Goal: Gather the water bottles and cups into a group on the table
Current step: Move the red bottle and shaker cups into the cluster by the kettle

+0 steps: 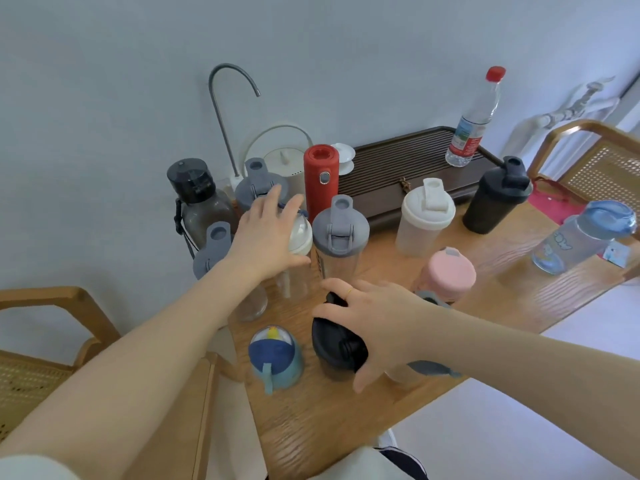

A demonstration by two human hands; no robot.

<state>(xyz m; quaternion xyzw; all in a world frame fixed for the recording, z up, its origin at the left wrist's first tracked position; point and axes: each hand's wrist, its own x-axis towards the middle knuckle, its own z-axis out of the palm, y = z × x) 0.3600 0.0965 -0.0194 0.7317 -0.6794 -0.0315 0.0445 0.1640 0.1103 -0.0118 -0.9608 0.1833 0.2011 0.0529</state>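
The wooden table runs from near you toward the far right, with a dark slatted tea tray along its far edge by the wall. Rattan chairs stand at the near left and far right.

Your left hand lies over the top of a white-lidded cup in the far-left cluster, fingers curled around the lid in a grasp. Your right hand, a ring on one finger, covers a black-lidded shaker near the middle of the table, fingers spread over the lid and the thumb wrapped down its near side; it grips the lid.

Around the left hand stand a dark smoky bottle at the far left, three grey-lidded shakers, and a red flask. A white kettle and a curved grey spout sit behind them.

To the right, well apart from that cluster, you have a white shaker, a black shaker, a pink-lidded bottle and, at the far right, a clear bottle with a blue lid. A red-capped plastic water bottle stands on the tea tray. A small blue child's cup sits just left of the black-lidded shaker. A grey lid shows under your right wrist; you cannot tell what it belongs to.
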